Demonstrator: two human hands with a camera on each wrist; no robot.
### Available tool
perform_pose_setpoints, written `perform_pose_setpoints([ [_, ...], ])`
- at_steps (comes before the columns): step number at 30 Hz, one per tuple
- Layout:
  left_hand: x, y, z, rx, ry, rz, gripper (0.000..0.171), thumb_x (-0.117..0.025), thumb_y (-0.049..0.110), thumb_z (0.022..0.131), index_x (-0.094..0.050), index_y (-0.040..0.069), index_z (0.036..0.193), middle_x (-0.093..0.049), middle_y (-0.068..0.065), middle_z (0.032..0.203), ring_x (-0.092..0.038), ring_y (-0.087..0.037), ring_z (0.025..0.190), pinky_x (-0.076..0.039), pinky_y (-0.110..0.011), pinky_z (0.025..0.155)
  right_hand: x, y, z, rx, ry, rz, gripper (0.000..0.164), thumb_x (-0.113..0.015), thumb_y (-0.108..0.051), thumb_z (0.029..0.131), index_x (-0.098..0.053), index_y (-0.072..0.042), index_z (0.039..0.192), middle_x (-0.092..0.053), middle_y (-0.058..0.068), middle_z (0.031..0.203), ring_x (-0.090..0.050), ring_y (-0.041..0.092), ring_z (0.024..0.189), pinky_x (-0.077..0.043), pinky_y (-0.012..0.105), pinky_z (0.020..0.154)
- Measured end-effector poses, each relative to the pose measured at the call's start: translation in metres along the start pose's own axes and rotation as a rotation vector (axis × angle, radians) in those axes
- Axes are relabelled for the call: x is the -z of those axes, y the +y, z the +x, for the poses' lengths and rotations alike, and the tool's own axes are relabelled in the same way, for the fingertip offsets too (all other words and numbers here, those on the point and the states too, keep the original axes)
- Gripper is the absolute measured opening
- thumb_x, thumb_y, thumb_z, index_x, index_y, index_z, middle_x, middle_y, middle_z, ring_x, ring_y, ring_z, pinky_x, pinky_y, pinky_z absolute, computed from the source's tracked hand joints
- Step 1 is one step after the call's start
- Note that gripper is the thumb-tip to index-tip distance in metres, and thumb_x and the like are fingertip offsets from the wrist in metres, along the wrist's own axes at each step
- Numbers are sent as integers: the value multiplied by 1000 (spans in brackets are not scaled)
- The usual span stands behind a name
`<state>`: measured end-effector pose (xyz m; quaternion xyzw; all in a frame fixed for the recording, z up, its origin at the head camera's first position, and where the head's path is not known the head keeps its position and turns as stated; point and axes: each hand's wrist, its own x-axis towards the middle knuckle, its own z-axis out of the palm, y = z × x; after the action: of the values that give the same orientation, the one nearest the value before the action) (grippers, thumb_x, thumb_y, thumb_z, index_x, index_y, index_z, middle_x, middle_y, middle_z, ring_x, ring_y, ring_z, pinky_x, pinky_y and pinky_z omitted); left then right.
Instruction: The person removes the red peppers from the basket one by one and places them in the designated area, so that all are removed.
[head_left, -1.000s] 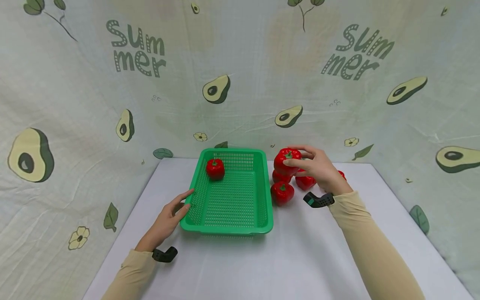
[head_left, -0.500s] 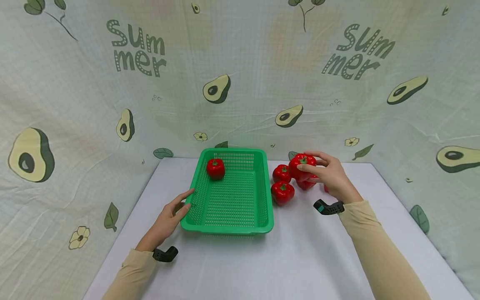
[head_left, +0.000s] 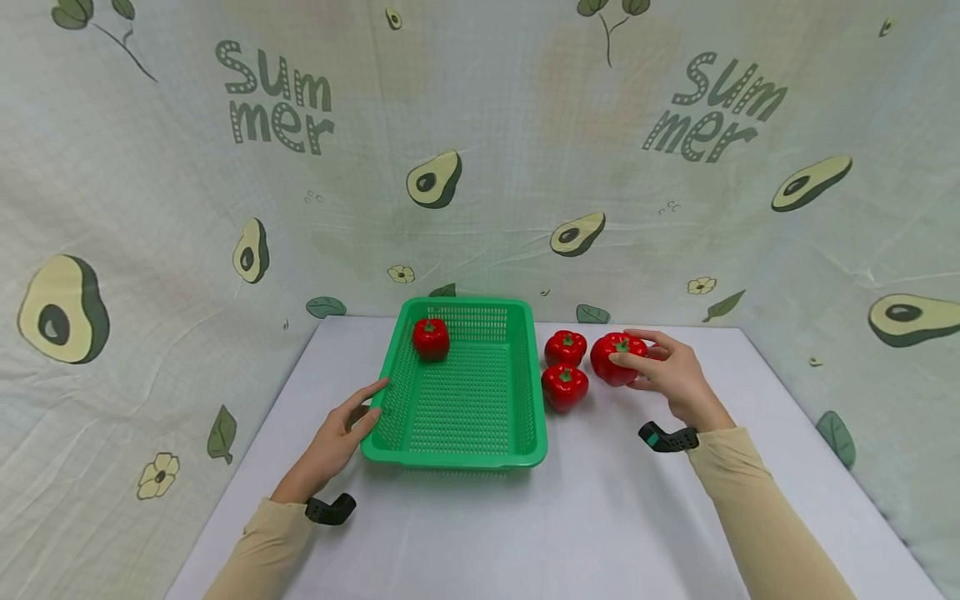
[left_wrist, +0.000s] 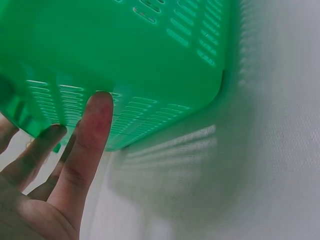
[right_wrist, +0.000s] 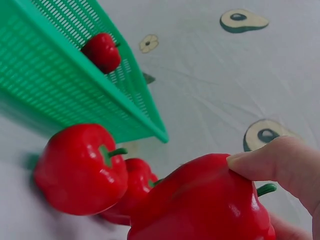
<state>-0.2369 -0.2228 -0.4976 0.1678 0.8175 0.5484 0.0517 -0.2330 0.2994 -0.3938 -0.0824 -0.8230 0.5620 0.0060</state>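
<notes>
My right hand [head_left: 678, 379] grips a red bell pepper [head_left: 618, 358] to the right of the green basket [head_left: 453, 460]. In the right wrist view, the thumb lies on this bell pepper [right_wrist: 200, 205] close to its green stem. Two more red bell peppers, a rear one [head_left: 565, 347] and a front one [head_left: 565, 387], sit between the basket and that hand. Another bell pepper [head_left: 431, 339] stands inside the basket at its back left. My left hand [head_left: 330, 442] touches the basket's left side with extended fingers; the left wrist view has the fingertips [left_wrist: 100, 102] against the slotted wall [left_wrist: 150, 70].
A white tabletop [head_left: 465, 542] lies under everything. Hanging cloth [head_left: 495, 150] printed with avocados closes off the back and both sides. A black band [head_left: 667, 437] is on the right wrist and another black band [head_left: 330, 508] on the left.
My right hand has moved rightward and down toward the table with the bell pepper. The bell peppers formerly seen behind and beside that hand are now hidden. The left hand and basket have stayed put.
</notes>
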Motion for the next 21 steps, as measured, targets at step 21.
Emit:
perform_pose_setpoints([
  [21, -1, 0, -1, 6, 1, -6, 55, -54, 29, 118, -41, 20, 170, -31, -15, 177, -42, -51, 152, -33, -79, 116, -6, 48, -5, -91, 39, -22, 78, -80, -33, 103, -43, -3, 165, -37, 33, 159, -38, 51, 145, -63, 49, 95],
])
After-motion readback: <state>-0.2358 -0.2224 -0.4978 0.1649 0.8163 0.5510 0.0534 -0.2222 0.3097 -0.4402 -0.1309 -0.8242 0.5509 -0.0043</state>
